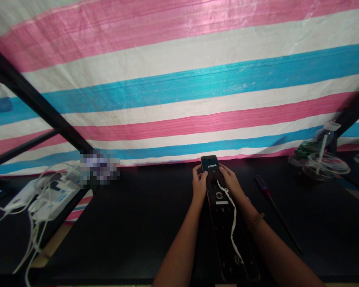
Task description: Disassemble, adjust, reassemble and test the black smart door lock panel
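Note:
A long, narrow black panel (224, 235) lies lengthwise in front of me, its near end close to the table's front edge. It looks like the back of a door-lock housing, with small screw holes, pale labels and a round fitting on it. Along its length runs a white cable (233, 223), loose in the middle. My left hand (199, 184) grips the panel's left edge near the far end, thumb on top. On the opposite edge my right hand (229, 180) holds it the same way. Fingers beneath the panel are hidden.
On the black table (137, 223), a long screwdriver (271, 199) lies to the right. Farther right stand a plastic bottle (312, 147) and a clear cup (324, 167) with a straw. White cables and a power strip (25, 195) crowd the left. Striped sheeting (179, 91) hangs behind.

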